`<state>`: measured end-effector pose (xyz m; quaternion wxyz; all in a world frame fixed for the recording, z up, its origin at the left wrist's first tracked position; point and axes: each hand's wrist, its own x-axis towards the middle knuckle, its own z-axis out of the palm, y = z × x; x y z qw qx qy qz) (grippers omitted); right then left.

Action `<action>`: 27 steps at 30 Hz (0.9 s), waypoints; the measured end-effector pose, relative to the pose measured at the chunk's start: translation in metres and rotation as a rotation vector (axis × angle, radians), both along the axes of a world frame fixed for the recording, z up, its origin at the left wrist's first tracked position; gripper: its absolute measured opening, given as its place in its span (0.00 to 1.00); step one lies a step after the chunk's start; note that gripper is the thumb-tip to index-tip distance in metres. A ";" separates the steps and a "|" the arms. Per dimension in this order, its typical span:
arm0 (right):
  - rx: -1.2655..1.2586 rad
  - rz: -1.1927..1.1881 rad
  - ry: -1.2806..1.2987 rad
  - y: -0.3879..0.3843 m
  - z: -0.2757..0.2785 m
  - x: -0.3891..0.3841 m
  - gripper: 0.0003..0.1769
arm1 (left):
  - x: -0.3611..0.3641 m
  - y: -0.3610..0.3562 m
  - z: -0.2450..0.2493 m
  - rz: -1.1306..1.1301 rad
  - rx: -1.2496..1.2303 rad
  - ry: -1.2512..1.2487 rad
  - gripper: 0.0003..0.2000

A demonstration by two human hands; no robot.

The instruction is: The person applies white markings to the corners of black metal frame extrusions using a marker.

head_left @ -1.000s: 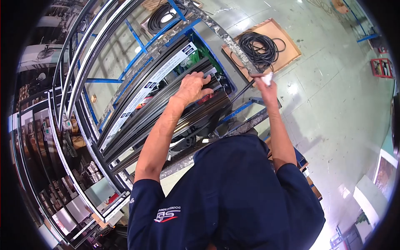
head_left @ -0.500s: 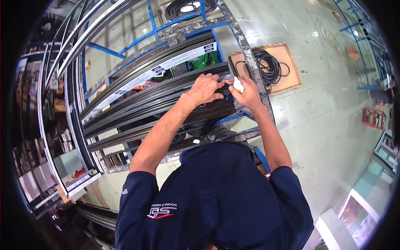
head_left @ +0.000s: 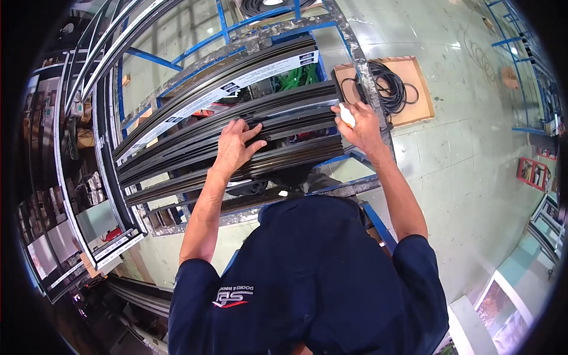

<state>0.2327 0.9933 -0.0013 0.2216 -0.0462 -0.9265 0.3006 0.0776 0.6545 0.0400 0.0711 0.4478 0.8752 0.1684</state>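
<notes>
Long dark profiles [head_left: 296,112] lie side by side across a blue frame, their right ends near my right hand. Over the middle of these profiles is my left hand [head_left: 235,147], resting with thumb and index finger apart and nothing visibly held. My right hand [head_left: 364,129] is closed around a small white bottle [head_left: 347,116] with a touch of orange at its lower end, beside the profiles' right ends. Its fingers hide part of the bottle. Farther from me lies another bundle of profiles with a white printed label strip [head_left: 260,77].
The scuffed metal edge of the blue frame [head_left: 365,74] runs past my right hand. Beyond it, a cardboard box [head_left: 423,97] holds coiled black cord [head_left: 387,89]. Green material [head_left: 296,78] shows below the profiles. Tall metal frames [head_left: 66,171] stand at left.
My left hand has moved left along the profiles, away from my right hand. My right hand, still holding the white bottle, has shifted slightly right. The view has shifted a little.
</notes>
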 end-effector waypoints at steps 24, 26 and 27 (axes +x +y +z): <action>0.135 -0.082 -0.146 -0.018 0.017 0.000 0.17 | -0.029 -0.158 -0.011 0.496 -0.027 0.259 0.11; 0.121 -0.078 -0.136 -0.022 0.025 0.000 0.18 | -0.033 -0.138 -0.012 0.474 -0.100 0.235 0.13; 0.126 -0.084 -0.152 -0.022 0.023 0.001 0.18 | -0.034 -0.127 -0.012 0.471 -0.137 0.222 0.13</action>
